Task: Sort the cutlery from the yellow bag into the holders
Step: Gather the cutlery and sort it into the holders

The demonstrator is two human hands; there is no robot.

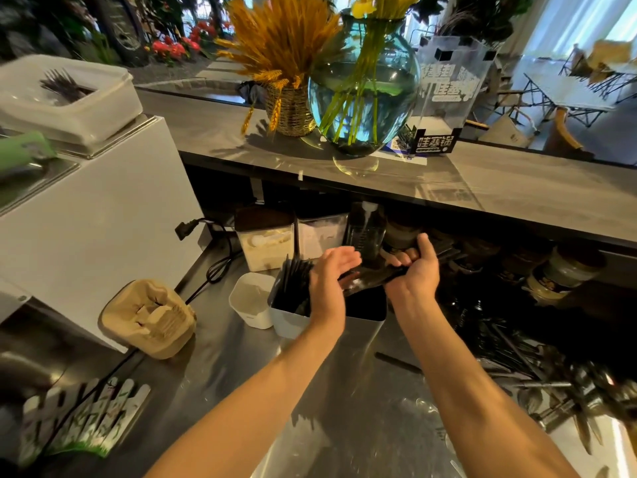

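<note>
Right hand point(412, 270) grips black cutlery bundle point(368, 276) over white holder point(293, 322) — left hand point(332, 274) flat-fingered, steadying it. Looks light, stiff, slippery plastic — best pinched mid-handles.

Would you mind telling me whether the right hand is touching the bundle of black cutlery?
Touching. The head view shows the right hand curled around the bundle of black cutlery above the white holder.
</note>
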